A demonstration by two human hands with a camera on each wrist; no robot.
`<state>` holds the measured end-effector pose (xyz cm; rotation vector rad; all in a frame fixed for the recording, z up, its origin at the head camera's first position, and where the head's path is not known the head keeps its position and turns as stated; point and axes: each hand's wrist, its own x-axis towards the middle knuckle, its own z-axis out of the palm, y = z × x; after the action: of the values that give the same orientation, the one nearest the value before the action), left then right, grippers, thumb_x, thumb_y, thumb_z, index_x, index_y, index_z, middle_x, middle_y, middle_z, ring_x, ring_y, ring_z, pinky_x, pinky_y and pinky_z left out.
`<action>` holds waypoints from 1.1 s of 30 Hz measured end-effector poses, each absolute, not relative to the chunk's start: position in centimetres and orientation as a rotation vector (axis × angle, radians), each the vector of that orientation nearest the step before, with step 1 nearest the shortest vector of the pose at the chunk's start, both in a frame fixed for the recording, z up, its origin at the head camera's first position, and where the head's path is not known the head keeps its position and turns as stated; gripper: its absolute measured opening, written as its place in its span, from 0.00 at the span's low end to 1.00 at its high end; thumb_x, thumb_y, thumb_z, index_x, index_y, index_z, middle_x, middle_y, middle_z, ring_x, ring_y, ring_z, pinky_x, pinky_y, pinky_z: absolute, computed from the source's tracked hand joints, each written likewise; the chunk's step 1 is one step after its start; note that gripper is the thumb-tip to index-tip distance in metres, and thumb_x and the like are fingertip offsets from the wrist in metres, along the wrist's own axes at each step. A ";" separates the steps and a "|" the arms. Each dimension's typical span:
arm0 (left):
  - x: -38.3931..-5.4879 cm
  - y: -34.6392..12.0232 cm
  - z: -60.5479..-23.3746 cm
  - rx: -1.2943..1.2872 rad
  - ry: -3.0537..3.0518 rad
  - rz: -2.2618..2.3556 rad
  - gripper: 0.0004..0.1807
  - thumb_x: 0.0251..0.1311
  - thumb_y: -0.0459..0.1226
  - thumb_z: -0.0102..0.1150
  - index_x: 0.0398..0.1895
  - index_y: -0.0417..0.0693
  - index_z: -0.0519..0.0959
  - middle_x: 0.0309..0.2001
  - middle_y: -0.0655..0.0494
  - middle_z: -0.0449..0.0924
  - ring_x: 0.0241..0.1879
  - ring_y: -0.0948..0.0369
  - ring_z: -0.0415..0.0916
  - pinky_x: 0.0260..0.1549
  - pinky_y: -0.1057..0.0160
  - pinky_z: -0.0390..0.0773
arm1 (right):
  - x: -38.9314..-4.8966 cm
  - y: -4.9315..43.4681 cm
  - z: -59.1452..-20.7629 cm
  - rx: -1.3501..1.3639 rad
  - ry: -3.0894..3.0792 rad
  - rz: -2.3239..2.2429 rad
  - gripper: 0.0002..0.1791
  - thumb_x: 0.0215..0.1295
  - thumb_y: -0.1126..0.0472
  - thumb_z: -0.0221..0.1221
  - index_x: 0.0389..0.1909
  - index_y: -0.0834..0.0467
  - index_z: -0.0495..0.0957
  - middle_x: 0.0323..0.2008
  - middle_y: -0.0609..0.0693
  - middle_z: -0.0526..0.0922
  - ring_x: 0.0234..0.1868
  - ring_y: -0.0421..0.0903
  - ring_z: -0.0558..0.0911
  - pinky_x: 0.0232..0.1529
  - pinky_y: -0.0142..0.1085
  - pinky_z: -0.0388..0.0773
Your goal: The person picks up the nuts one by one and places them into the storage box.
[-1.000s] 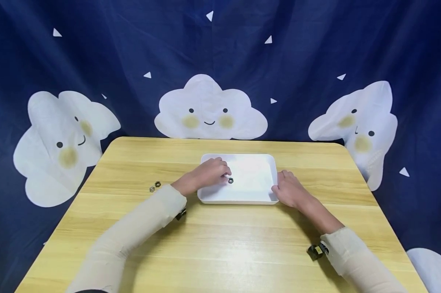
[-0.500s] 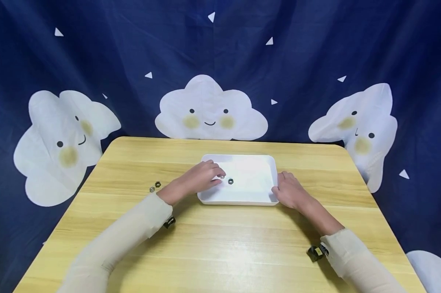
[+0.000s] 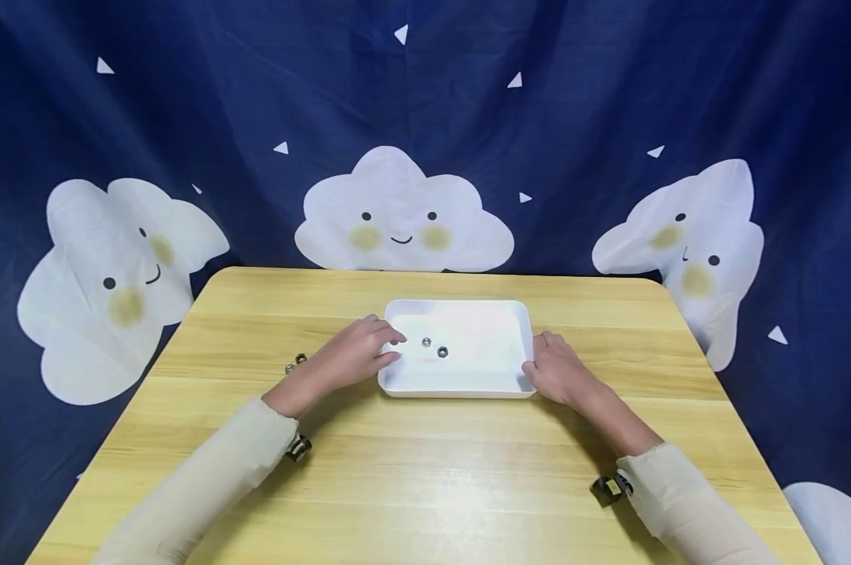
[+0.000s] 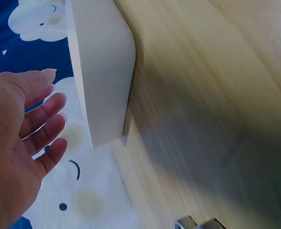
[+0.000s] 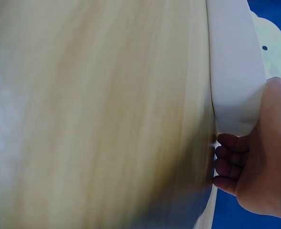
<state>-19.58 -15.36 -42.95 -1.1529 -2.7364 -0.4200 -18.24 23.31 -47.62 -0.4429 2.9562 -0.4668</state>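
A white rectangular tray (image 3: 476,345) lies on the wooden table. Inside it sit two hex nuts, a silver one (image 3: 426,342) and a dark one (image 3: 443,352), a little apart. My left hand (image 3: 355,351) hovers at the tray's left rim, thumb and fingers spread with nothing between them; the left wrist view shows the same hand (image 4: 23,129) beside the tray wall. At the right end, my right hand (image 3: 558,369) grips the tray, thumb over the rim and fingers along the outer side. Left of the tray, a dark nut (image 3: 301,358) and a silver nut (image 3: 290,369) rest on the table.
The light wooden table (image 3: 425,471) reaches back to a dark blue curtain (image 3: 425,78) printed with white clouds. Black wrist-worn devices show below both sleeves, such as the right one (image 3: 605,491).
My left hand has let go of the silver nut inside the tray and drawn back leftward to the rim. The right hand stays on the tray's right end.
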 end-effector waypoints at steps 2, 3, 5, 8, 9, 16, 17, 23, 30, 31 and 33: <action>-19.5 -15.9 -42.9 -1.140 -2.738 -0.433 0.13 0.69 0.40 0.66 0.52 0.45 0.86 0.50 0.52 0.88 0.53 0.54 0.82 0.56 0.55 0.81 | -18.2 23.3 -47.6 -0.448 2.959 -0.459 0.30 0.72 0.55 0.47 0.61 0.78 0.69 0.53 0.66 0.75 0.55 0.62 0.72 0.60 0.57 0.70; -19.4 -16.2 -42.8 -1.129 -2.746 -0.438 0.13 0.69 0.40 0.66 0.52 0.45 0.86 0.50 0.52 0.88 0.53 0.54 0.81 0.57 0.55 0.81 | -18.3 23.4 -47.6 -0.447 2.960 -0.458 0.30 0.72 0.55 0.47 0.61 0.78 0.68 0.53 0.67 0.75 0.55 0.62 0.72 0.60 0.57 0.70; -19.3 -16.6 -42.8 -1.106 -2.763 -0.443 0.13 0.70 0.40 0.65 0.52 0.45 0.86 0.51 0.53 0.88 0.54 0.54 0.81 0.57 0.54 0.81 | -18.3 23.3 -47.6 -0.448 2.962 -0.459 0.30 0.73 0.55 0.47 0.62 0.78 0.68 0.53 0.67 0.75 0.55 0.62 0.71 0.60 0.57 0.70; -19.1 -17.4 -42.9 -1.075 -2.775 -0.469 0.13 0.69 0.40 0.66 0.52 0.45 0.86 0.51 0.53 0.88 0.54 0.53 0.81 0.57 0.54 0.81 | -18.2 23.2 -47.6 -0.441 2.955 -0.465 0.30 0.73 0.55 0.47 0.62 0.78 0.68 0.53 0.67 0.75 0.56 0.62 0.71 0.61 0.57 0.69; -19.0 -17.6 -42.9 -1.066 -2.776 -0.474 0.13 0.69 0.40 0.66 0.52 0.45 0.86 0.50 0.53 0.88 0.54 0.53 0.81 0.58 0.53 0.81 | -18.2 23.2 -47.6 -0.438 2.952 -0.469 0.31 0.73 0.55 0.47 0.63 0.78 0.68 0.54 0.67 0.75 0.56 0.62 0.71 0.61 0.57 0.69; -18.3 -19.4 -42.8 -1.021 -2.790 -0.479 0.14 0.70 0.43 0.65 0.52 0.45 0.85 0.51 0.52 0.88 0.56 0.53 0.81 0.61 0.51 0.79 | -18.2 23.2 -47.6 -0.425 2.944 -0.465 0.31 0.73 0.55 0.46 0.64 0.79 0.67 0.55 0.67 0.74 0.57 0.62 0.71 0.61 0.57 0.69; -18.2 -19.6 -42.8 -1.013 -2.798 -0.480 0.15 0.71 0.44 0.64 0.52 0.45 0.85 0.51 0.52 0.88 0.56 0.52 0.81 0.62 0.51 0.79 | -18.2 23.2 -47.6 -0.422 2.945 -0.466 0.31 0.73 0.55 0.46 0.64 0.79 0.67 0.55 0.67 0.74 0.57 0.62 0.71 0.61 0.57 0.69; -17.9 -20.7 -42.9 -0.966 -2.832 -0.505 0.15 0.70 0.43 0.65 0.53 0.46 0.85 0.52 0.52 0.87 0.57 0.52 0.81 0.62 0.49 0.79 | -18.1 23.3 -47.6 -0.414 2.942 -0.465 0.32 0.73 0.55 0.46 0.64 0.79 0.66 0.55 0.67 0.74 0.57 0.62 0.71 0.62 0.57 0.69; -17.7 -22.1 -43.2 -0.912 -2.852 -0.526 0.15 0.69 0.41 0.67 0.53 0.45 0.85 0.52 0.51 0.88 0.57 0.50 0.81 0.60 0.47 0.80 | -18.2 23.2 -47.6 -0.411 2.944 -0.464 0.32 0.73 0.55 0.46 0.64 0.79 0.67 0.55 0.67 0.74 0.56 0.62 0.71 0.61 0.57 0.69; -17.6 -22.3 -43.3 -0.903 -2.862 -0.534 0.15 0.69 0.41 0.67 0.53 0.45 0.85 0.52 0.50 0.87 0.57 0.50 0.81 0.60 0.47 0.80 | -18.2 23.2 -47.5 -0.409 2.943 -0.463 0.31 0.73 0.55 0.46 0.64 0.79 0.67 0.55 0.67 0.74 0.56 0.62 0.71 0.61 0.57 0.69; -17.5 -22.7 -43.4 -0.879 -2.885 -0.549 0.15 0.69 0.41 0.66 0.53 0.45 0.85 0.53 0.49 0.87 0.58 0.49 0.81 0.60 0.46 0.80 | -18.2 23.2 -47.5 -0.406 2.942 -0.458 0.32 0.73 0.55 0.46 0.64 0.79 0.66 0.55 0.67 0.74 0.56 0.62 0.71 0.61 0.57 0.69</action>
<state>-17.55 -22.68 -43.42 -0.8795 -2.8847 -0.5495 -18.19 23.16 -47.51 -0.4058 2.9418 -0.4576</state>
